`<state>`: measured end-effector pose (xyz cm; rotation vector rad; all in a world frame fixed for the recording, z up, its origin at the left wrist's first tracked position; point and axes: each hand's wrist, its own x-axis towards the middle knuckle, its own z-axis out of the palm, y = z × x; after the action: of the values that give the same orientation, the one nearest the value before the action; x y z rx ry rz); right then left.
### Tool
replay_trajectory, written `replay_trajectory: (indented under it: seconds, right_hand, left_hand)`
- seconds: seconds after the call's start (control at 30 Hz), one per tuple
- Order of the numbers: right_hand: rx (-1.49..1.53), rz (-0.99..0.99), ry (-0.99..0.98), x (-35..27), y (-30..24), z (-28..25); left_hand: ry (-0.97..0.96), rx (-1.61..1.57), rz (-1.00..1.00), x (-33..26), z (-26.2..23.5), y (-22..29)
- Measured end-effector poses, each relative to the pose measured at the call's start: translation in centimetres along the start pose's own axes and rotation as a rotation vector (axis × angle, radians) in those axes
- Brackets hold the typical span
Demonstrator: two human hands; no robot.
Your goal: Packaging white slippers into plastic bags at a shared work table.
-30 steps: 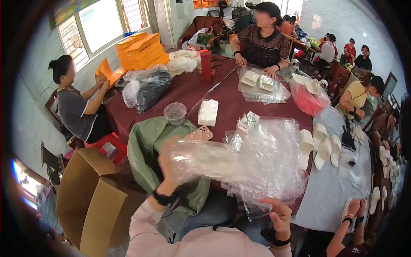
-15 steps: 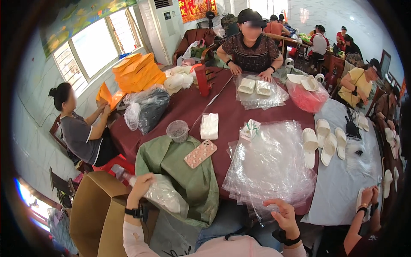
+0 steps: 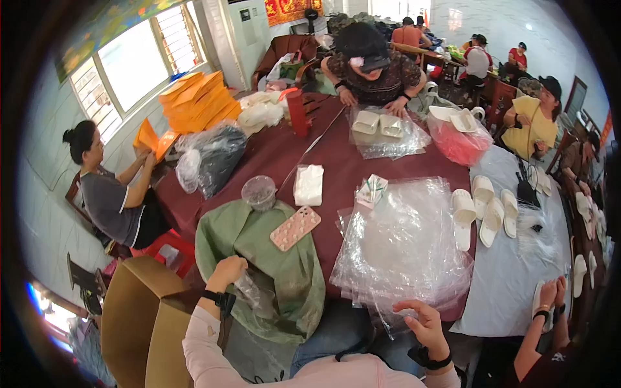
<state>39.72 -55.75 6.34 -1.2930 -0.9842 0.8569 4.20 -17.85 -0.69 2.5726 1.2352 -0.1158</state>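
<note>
My left hand (image 3: 228,270) is closed at the left, over the green cloth (image 3: 294,310). From its fingers a crumpled clear plastic bag (image 3: 255,296) hangs down; whether anything is inside cannot be made out. My right hand (image 3: 424,325) is half curled, thumb and fingertips apart, with nothing plainly held. It hovers at the near corner of a loose stack of clear plastic bags (image 3: 404,239). On that stack's far end lies a small white-and-green packet (image 3: 372,191). A pink patterned phone (image 3: 295,228) rests on the cloth.
An open cardboard box (image 3: 132,317) stands at my left. White slippers (image 3: 491,218) lie to the right. A round clear tub (image 3: 259,193) and a white packet (image 3: 308,185) sit mid-table. Co-workers sit around; orange folded pieces (image 3: 197,103) are piled far left.
My left hand has moved slightly right and up; the white bulky contents seen in its bag before no longer show. My right hand has barely moved. The person opposite has leaned forward.
</note>
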Motion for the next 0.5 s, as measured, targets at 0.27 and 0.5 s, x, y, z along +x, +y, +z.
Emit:
replay_trajectory:
  seconds: [0.27, 0.5]
  right_hand:
    - [-0.139, 0.036, 0.022, 0.8, -0.3, -0.1]
    - [-0.204, 0.037, -0.057, 1.5, -1.4, 0.1]
  left_hand:
    - [0.565, -0.329, 0.230, 13.6, -3.3, 13.3]
    - [0.593, -0.039, -0.106, 27.9, -0.9, 16.0]
